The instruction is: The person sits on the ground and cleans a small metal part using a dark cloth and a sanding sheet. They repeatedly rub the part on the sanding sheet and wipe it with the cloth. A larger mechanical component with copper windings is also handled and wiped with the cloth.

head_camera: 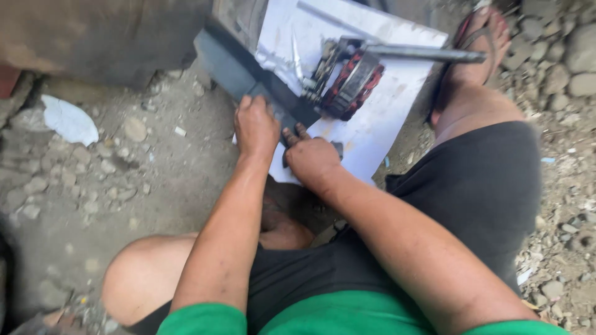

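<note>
White sheet (372, 124) under both hands (256, 127)

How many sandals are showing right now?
1: a red-strapped sandal on the foot at top right, beside the white sheet. Another may be hidden under the folded leg.

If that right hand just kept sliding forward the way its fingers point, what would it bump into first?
Most likely the red-and-black wound metal part lying on the white sheet. The right hand points up and slightly right toward it, across the dark flat bar. Depth is hard to judge.
</note>
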